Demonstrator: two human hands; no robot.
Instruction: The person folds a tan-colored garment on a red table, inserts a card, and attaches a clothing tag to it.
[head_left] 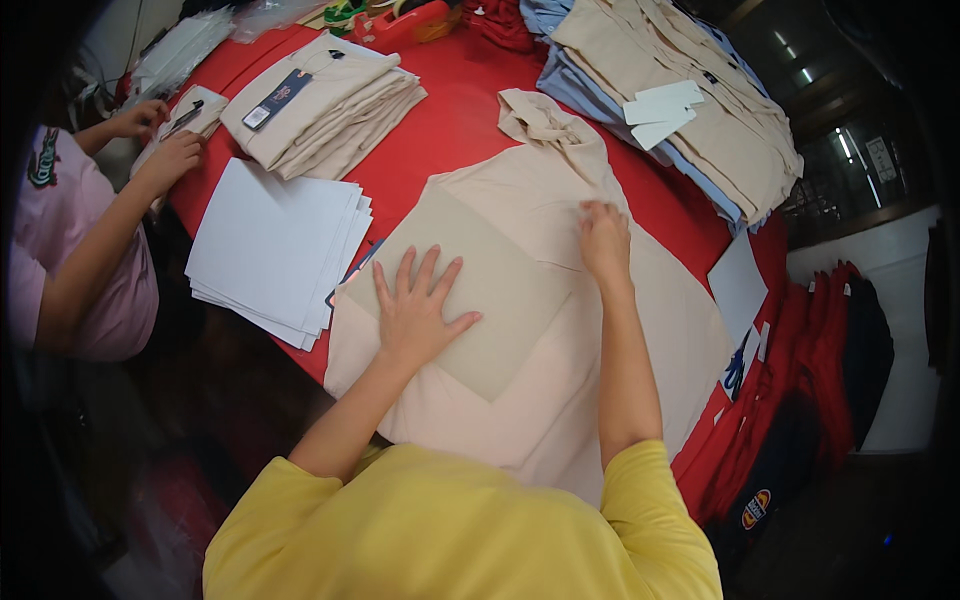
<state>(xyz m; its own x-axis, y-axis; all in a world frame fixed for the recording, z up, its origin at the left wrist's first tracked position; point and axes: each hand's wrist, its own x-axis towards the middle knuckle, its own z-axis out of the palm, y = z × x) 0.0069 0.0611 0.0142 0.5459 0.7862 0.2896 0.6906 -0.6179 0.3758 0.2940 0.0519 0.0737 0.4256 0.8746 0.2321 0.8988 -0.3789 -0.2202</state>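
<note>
A beige shirt [660, 310] lies spread out in front of me, its far end bunched up. On top of it rests a flat, greyish rectangular board [505, 345], set at an angle. My left hand [415, 315] is laid flat on this board with its fingers spread. Farther right, my right hand [606, 243] is closed, its bent fingers at the shirt's cloth beside the board; the fingertips are partly hidden. A faint crease runs through the fabric between the two hands.
Left of the shirt are a stack of white sheets [275, 250] and a pile of folded beige shirts [330, 110] with a dark tag. Beige and blue garments [680, 80] are heaped at the far right. Another person's hands [165, 145] handle a folded garment at far left. The table cover [455, 95] is red.
</note>
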